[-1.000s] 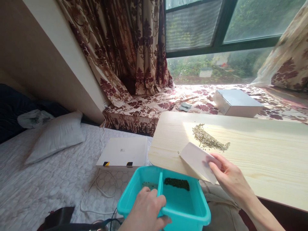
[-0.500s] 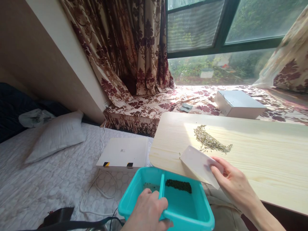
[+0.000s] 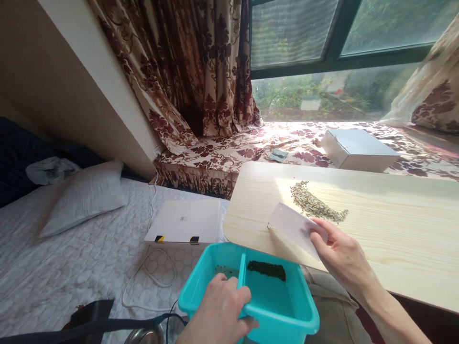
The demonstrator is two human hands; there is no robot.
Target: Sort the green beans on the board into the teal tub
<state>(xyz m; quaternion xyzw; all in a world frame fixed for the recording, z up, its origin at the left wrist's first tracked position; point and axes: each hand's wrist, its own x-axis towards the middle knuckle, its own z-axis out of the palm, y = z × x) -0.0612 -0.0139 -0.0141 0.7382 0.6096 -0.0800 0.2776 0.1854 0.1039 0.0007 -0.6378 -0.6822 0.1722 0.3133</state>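
My right hand [image 3: 342,251] pinches a thin whitish plastic sheet [image 3: 291,225] between thumb and fingers. The sheet is tilted over the near edge of the pale wooden tabletop [image 3: 387,229]. Just beyond it, a curved pile of small greenish-brown seeds or beans [image 3: 315,201] lies on the wood, with a few loose ones by the sheet's left edge. Below the table edge is a turquoise two-compartment tub [image 3: 308,306]. My left hand [image 3: 224,306] is closed on its divider and near rim. Dark green grains [image 3: 267,270] lie in the right compartment; a few specks show in the left one.
A white flat box [image 3: 184,220] with black-and-yellow marks lies on the quilted bed [image 3: 89,267], beside a white cable [image 3: 150,277]. Another box [image 3: 360,148] and a small folded grey-green cloth [image 3: 278,155] are on the flowered window seat. A pillow [image 3: 86,193] lies at left.
My right hand and the sheet have shifted slightly away from me, farther over the tabletop. My left hand keeps its hold on the tub. The view has tilted a little.
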